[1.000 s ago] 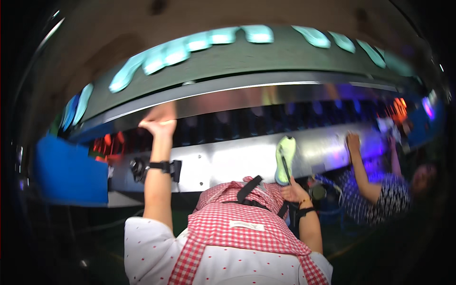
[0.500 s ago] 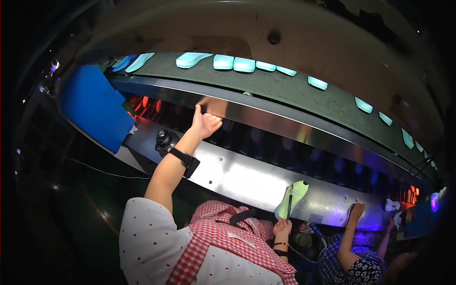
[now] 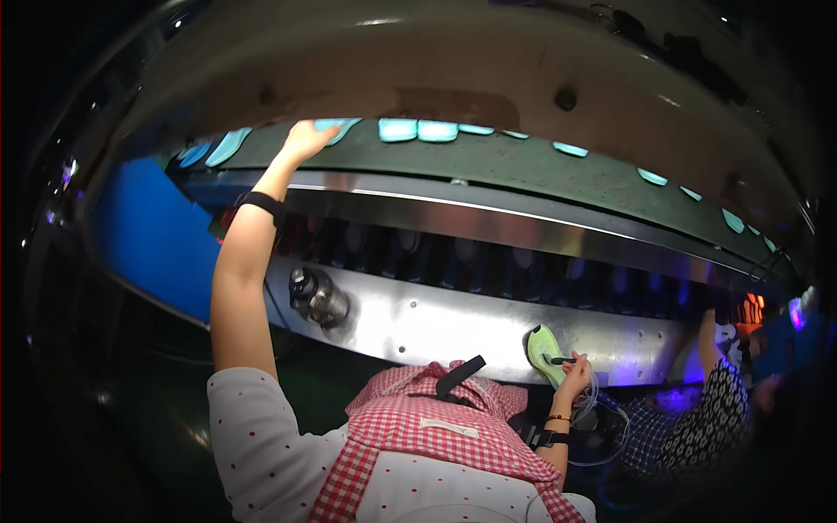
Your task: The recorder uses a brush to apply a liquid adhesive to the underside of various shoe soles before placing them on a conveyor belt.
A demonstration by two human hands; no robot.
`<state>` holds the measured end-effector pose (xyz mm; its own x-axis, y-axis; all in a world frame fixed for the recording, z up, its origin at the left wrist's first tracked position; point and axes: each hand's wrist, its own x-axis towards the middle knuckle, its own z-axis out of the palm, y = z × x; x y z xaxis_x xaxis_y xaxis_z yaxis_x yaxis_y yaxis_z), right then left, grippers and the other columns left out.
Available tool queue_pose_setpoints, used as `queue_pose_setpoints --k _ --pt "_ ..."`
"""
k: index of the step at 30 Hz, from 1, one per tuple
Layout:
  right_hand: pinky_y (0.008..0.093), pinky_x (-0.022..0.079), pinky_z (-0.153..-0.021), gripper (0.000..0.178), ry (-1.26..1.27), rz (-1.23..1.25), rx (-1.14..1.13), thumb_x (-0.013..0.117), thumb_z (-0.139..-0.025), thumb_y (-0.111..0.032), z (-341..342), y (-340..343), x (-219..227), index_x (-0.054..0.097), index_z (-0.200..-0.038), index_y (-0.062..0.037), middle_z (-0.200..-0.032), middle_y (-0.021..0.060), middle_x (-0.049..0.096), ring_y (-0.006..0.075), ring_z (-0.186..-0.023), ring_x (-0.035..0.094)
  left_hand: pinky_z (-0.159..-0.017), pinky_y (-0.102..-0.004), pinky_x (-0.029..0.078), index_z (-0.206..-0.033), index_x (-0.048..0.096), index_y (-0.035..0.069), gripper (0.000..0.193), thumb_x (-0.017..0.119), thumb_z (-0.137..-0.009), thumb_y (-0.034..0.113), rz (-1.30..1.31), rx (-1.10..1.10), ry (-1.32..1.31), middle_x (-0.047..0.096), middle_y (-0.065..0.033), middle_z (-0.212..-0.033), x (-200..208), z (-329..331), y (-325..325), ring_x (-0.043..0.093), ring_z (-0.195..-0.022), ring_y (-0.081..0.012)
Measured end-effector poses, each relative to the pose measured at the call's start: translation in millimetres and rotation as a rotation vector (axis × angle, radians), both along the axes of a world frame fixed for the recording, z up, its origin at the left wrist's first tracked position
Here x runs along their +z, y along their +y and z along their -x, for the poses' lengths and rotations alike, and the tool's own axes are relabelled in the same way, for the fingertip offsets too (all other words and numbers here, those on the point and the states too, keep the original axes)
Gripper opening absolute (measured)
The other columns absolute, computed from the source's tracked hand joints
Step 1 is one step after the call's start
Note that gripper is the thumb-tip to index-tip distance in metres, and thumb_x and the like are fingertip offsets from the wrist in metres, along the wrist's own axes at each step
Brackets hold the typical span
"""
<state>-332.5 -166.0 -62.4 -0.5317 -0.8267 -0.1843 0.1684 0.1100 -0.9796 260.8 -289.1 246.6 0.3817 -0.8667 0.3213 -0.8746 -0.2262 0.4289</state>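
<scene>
My left hand [image 3: 307, 141] reaches up to the upper belt and closes on a pale blue shoe sole [image 3: 340, 128]. Its thumb lies over the sole, while the other fingers are mostly hidden. On the metal ledge lies a yellow-green shoe sole [image 3: 544, 350], dark at its far tip. My right hand [image 3: 575, 378] is beside this sole's near end, fingers pinched round a thin dark brush [image 3: 562, 360] that points over the sole. A clear thin tube [image 3: 594, 392] loops past that hand.
More pale blue soles [image 3: 437, 131] lie along the green belt [image 3: 488, 161], under a brown overhanging cover [image 3: 392, 74]. A dark bottle [image 3: 319, 298] stands on the metal ledge [image 3: 453, 322]. Dark shapes fill the lower slot. A co-worker's arm [image 3: 711, 344] reaches in at right.
My left hand has moved up and left from the slot to the sole on the upper belt. My right hand has shifted right, and the brush now lies across the yellow-green sole.
</scene>
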Motion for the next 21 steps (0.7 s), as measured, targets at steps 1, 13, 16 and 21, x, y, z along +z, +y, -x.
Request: queue_pose_setpoints --k 1,13,16,21 --pt "0.0187 0.041 -0.053 0.032 0.088 0.016 0.018 0.046 -0.09 -0.03 -3 0 -6 0.055 -0.091 0.0002 -0.085 0.0064 0.061 0.0086 -0.059 0.053 -0.096 -0.034 0.034 -0.12 0.047 0.002 0.062 0.061 -0.071 0.037 -0.009 0.01 0.01 0.046 -0.0201 -0.124 -2 -2 -5 0.041 -0.117 -0.0317" --pt "0.0211 0.04 -0.05 0.011 0.249 -0.082 0.047 0.059 -0.08 -0.01 3 -3 -92 0.061 -0.083 0.0002 -0.068 0.002 0.054 0.0092 -0.055 0.049 -0.096 -0.0338 0.033 -0.119 0.049 0.007 0.044 0.055 -0.08 0.026 -0.337 -0.337 -0.259 0.047 -0.0156 -0.123 -41 15 -80 0.044 -0.113 -0.0268" --pt "0.0216 0.043 -0.053 0.013 0.027 -0.221 0.047 0.057 -0.081 -0.009 -18 -8 -37 0.061 -0.088 0.0014 -0.075 0.005 0.058 0.0113 -0.058 0.053 -0.096 -0.034 0.033 -0.119 0.049 0.007 0.044 0.055 -0.08 0.026 -0.346 -0.336 -0.269 0.047 -0.0157 -0.123 -42 16 -89 0.044 -0.113 -0.027" --pt "0.0252 0.049 -0.065 0.026 -0.35 -0.096 -0.18 0.051 -0.086 -0.017 -4 -6 -8 0.054 -0.103 0.0016 -0.094 0.0113 0.057 0.0195 -0.072 0.06 -0.096 -0.0343 0.033 -0.119 0.048 0.007 0.044 0.055 -0.08 0.026 -0.354 -0.396 -0.288 0.047 -0.0159 -0.123 -45 35 -115 0.044 -0.114 -0.0273"
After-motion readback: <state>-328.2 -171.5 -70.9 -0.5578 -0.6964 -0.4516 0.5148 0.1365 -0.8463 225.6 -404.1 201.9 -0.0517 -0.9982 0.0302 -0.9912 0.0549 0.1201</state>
